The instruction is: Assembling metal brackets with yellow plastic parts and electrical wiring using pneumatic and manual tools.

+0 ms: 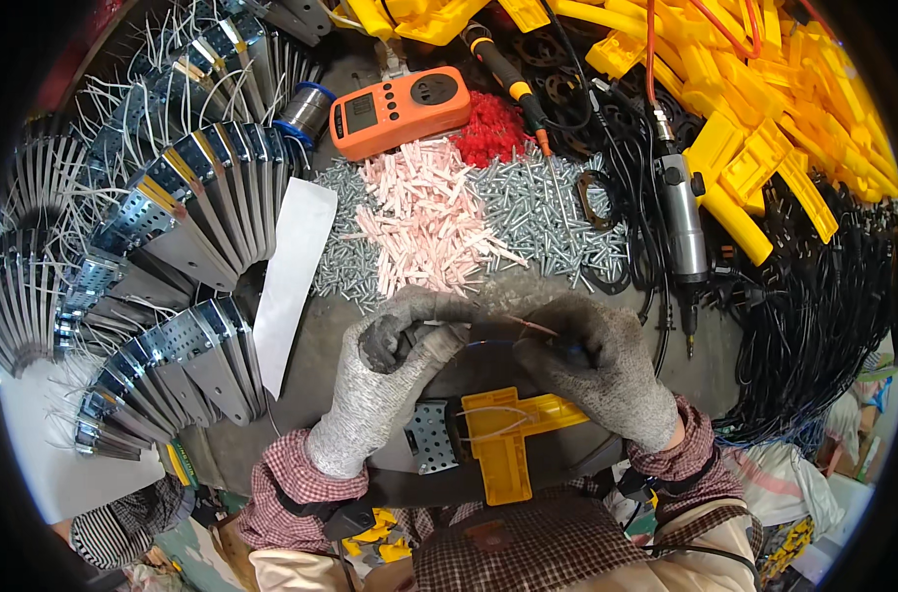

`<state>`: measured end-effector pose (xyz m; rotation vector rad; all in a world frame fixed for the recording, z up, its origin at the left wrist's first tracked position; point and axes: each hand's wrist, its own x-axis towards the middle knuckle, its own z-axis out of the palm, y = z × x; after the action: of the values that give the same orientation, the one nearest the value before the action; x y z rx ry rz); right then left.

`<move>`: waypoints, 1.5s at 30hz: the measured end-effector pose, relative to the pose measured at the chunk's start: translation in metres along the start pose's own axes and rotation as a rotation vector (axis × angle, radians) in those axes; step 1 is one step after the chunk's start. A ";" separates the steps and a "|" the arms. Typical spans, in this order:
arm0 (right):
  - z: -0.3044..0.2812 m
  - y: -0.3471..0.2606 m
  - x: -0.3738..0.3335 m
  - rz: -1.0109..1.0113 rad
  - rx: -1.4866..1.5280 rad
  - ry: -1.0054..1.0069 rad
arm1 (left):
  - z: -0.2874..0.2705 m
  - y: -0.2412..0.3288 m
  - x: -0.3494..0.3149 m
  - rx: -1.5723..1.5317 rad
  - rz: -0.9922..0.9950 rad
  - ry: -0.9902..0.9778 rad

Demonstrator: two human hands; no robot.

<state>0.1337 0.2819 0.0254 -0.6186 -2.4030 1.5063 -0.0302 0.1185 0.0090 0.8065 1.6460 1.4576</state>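
My left hand (395,360), in a grey work glove with dark fingertips, is closed in a pinch on a thin wire that I can barely make out. Across from it my right hand (597,360), gloved alike, pinches a thin brown wire (530,325) whose tip points toward the left fingers. A blue strand (490,342) shows in the gap between both hands. Below them lies a yellow plastic handle housing (503,454) with a pale wire looped over it. A perforated metal plate with a grey blade (432,437) touches its left side.
Blades with perforated plates (212,187) and white wires crowd the left. Ahead lie pink sleeves (424,212), silver screws (538,212), an orange meter (400,111), a solder spool (306,113) and a screwdriver (508,74). An air screwdriver (682,217), yellow housings (725,89) and black cords (814,316) fill the right.
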 end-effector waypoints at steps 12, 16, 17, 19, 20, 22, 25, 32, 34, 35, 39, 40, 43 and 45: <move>0.006 0.010 0.000 -0.048 -0.093 0.077 | 0.008 0.008 -0.002 0.264 0.206 0.073; 0.006 0.011 0.002 -0.064 0.036 0.039 | 0.007 -0.002 0.003 0.320 0.330 0.056; 0.005 0.011 0.001 -0.041 0.053 0.029 | 0.012 -0.001 0.001 0.172 0.239 0.045; 0.004 0.010 0.001 -0.001 0.086 0.006 | 0.014 0.004 -0.001 -0.043 0.062 0.004; 0.005 0.011 0.001 -0.047 0.125 -0.018 | 0.014 0.006 -0.001 -0.111 -0.024 -0.030; 0.007 0.011 0.003 -0.098 0.171 -0.054 | 0.017 0.006 -0.001 -0.244 -0.167 -0.042; 0.004 0.004 0.005 -0.044 0.164 -0.093 | 0.032 0.001 -0.006 -0.163 0.052 -0.066; -0.016 0.022 0.011 -0.166 -0.015 0.413 | 0.030 0.016 0.079 1.155 0.570 -0.190; -0.008 0.015 0.005 0.014 0.473 0.349 | 0.031 0.003 0.087 1.336 0.644 -0.198; -0.013 0.022 0.003 -0.065 0.284 0.261 | 0.034 0.002 0.087 1.349 0.715 -0.152; -0.005 0.017 0.005 0.151 0.524 0.014 | 0.029 0.007 0.084 1.382 0.770 -0.115; -0.002 0.020 0.003 0.133 0.562 0.011 | 0.030 0.021 0.080 1.383 0.617 -0.113; 0.002 0.024 0.003 -0.311 0.094 0.114 | 0.018 0.037 0.039 0.292 0.315 0.080; 0.005 0.013 -0.003 -0.169 0.236 0.068 | 0.003 0.029 0.020 0.127 0.077 0.069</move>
<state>0.1373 0.2809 0.0118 -0.3981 -2.1257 1.6336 -0.0386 0.1412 0.0350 0.9075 1.7920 1.4592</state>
